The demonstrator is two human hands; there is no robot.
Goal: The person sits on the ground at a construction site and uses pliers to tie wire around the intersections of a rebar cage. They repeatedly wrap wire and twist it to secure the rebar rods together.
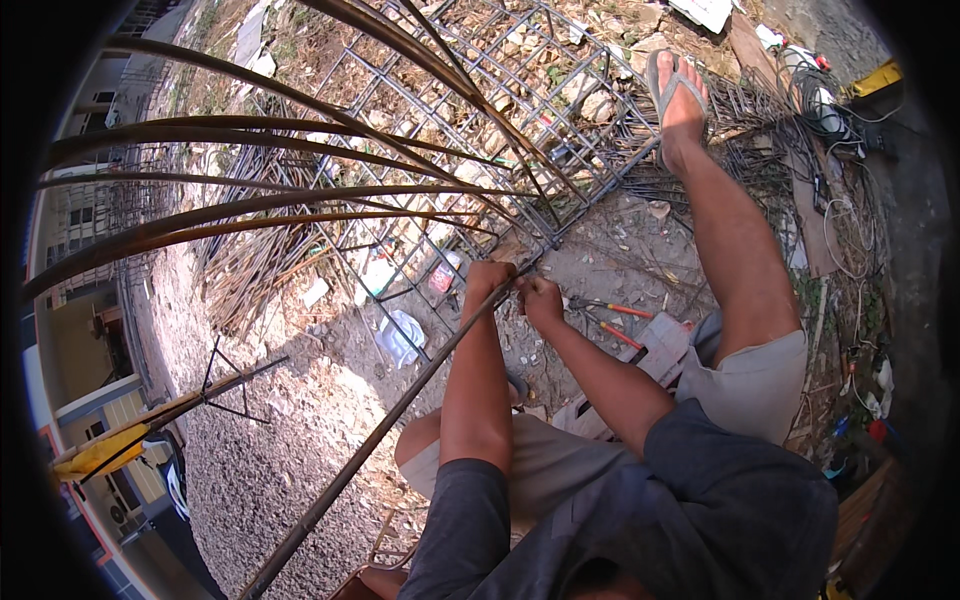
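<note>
My left hand (489,277) is closed at a long steel bar (383,430), which crosses above my left wrist. Close beside it, my right hand (541,303) has its fingers curled tight against the bar's side. Anything small pinched in those fingers is hidden. The bar runs from the lower left up to the near corner of a tied rebar grid (405,95). To the right of my right hand, a tool with orange handles (625,310) lies on the ground, partly hidden by my forearm.
Long rusty bars (250,205) arch over the grid from the left. Loose rods (260,255) are piled beyond it. A white plastic bag (400,337) lies left of my left forearm. My sandalled foot (680,100) rests by more rods; cables (840,120) tangle at the right.
</note>
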